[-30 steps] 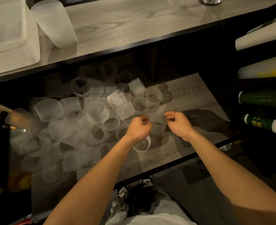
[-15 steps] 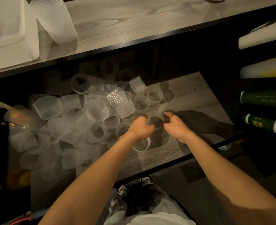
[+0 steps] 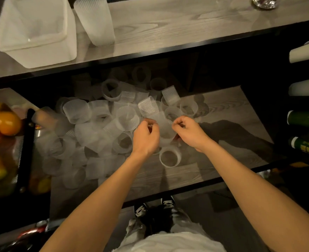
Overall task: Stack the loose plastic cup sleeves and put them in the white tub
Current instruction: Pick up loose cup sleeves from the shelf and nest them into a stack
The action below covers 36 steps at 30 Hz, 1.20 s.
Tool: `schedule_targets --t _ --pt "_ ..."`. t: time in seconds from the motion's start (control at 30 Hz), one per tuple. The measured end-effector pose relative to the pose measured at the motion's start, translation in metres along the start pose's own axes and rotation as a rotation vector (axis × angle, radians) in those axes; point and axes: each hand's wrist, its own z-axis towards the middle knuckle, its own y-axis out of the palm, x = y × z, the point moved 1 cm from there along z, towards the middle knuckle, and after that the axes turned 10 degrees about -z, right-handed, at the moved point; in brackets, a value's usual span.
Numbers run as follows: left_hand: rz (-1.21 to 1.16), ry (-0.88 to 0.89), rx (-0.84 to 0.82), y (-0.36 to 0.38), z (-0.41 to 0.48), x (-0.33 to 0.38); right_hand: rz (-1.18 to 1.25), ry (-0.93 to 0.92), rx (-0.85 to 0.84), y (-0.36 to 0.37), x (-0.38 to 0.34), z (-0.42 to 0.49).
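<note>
Two hands (image 3: 146,135) (image 3: 190,132) pinch one sleeve (image 3: 165,130).

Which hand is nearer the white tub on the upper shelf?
Left. The left hand sits below and right of the white tub, down at the sleeve pile; the right hand is farther right still.

Tub (image 3: 35,50) on upper shelf (image 3: 168,22), sleeve stack (image 3: 95,20) just right; loose sleeves (image 3: 95,128) on lower shelf (image 3: 231,113)
</note>
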Motion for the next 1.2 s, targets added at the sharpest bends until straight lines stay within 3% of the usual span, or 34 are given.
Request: schedule_targets --t 0.17,0.6,0.73,1.2 --pt "0.147 -0.026 0.048 -0.023 -0.008 -0.017 -0.141 -0.038 -0.086 0.028 -0.014 0.002" --pt "0.357 -0.223 -0.173 -0.025 -0.009 -0.032 -0.439 0.019 -0.215 0.045 0.004 0.018" --pt "0.316 -0.224 -0.198 -0.024 -0.006 -0.032 -0.393 0.033 -0.222 0.046 0.002 0.018" --pt "0.153 -0.111 -0.095 -0.03 -0.007 -0.014 0.015 0.02 0.018 0.025 0.002 0.006"
